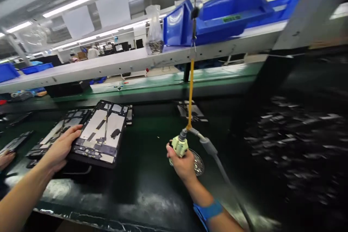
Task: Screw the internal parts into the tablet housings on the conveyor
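Note:
My left hand [63,146] grips the left edge of an opened tablet [99,130], its bare inside facing up and tilted toward me. A stack of similar tablets [58,128] lies just behind it on the left. In my right hand [185,163] is a pale green electric screwdriver [179,146], wrapped by the fingers. A yellow strap [191,94] holds its top end from above, and a grey cable [221,168] leads away to the lower right. Partly hidden behind my right hand is a round dish [199,163] of small shiny parts. The screwdriver's tip is hidden.
Blue bins [223,18] and a clear bag [154,32] of small parts stand on the shelf [119,63] above the dark green bench [146,181]. A flat part [193,111] lies at the back. Many dark pieces [296,145] are heaped right. Another person's hand [7,159] shows far left.

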{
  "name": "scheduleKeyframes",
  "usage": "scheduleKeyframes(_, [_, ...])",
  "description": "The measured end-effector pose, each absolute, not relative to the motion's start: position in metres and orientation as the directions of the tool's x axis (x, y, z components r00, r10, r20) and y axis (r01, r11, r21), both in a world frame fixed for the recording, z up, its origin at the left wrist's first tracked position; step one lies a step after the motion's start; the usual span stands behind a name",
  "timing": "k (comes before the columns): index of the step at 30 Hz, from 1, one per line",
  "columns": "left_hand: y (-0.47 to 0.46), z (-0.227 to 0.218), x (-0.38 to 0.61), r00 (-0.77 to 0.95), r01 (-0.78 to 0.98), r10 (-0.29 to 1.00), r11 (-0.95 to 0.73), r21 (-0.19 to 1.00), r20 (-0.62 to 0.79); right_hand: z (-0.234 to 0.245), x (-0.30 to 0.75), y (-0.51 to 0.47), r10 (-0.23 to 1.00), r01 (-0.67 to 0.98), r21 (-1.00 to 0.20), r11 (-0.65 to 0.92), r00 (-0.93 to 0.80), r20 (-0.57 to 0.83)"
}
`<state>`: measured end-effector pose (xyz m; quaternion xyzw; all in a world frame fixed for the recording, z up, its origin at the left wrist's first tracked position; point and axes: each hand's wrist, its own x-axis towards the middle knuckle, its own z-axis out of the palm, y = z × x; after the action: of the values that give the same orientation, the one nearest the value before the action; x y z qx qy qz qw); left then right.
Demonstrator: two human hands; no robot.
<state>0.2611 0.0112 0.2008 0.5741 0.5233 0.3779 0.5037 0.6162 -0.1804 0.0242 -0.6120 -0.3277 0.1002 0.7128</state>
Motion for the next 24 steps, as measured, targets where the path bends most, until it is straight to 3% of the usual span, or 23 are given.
scheduleKeyframes(5, [-0.052,0.101,0.338,0.312,0.118,0.931,0.160,0.980,-0.190,0.027,0.623,-0.185,0.471,0.317,-0.927,0.200,0.799,0.375])
scheduleKeyframes(9, [-0.085,0.027,0.369,0.409,0.158,0.886,0.165,0.974,-0.217,0.027,0.625,-0.186,0.445,0.329,-0.922,0.202,0.808,0.386])
scheduleKeyframes(12, [-0.092,-0.001,0.367,0.484,0.336,0.861,-0.018,0.942,-0.156,0.023,0.623,-0.186,0.443,0.332,-0.919,0.213,0.806,0.394])
scheduleKeyframes(16, [-0.086,0.006,0.359,0.562,0.434,0.827,-0.313,0.845,0.019,0.021,0.619,-0.188,0.470,0.344,-0.912,0.223,0.782,0.410])
scheduleKeyframes(19, [-0.088,0.027,0.372,0.773,0.385,0.608,-0.676,0.629,0.180,0.023,0.615,-0.189,0.478,0.355,-0.903,0.244,0.766,0.430])
scheduleKeyframes(22, [-0.098,0.045,0.402,0.953,0.280,0.302,-0.906,0.318,0.022,0.026,0.614,-0.190,0.482,0.365,-0.899,0.244,0.759,0.439])
scheduleKeyframes(24, [-0.103,0.051,0.423,0.972,0.227,0.208,-0.950,0.213,-0.108,0.028,0.614,-0.190,0.481,0.370,-0.900,0.229,0.761,0.435])
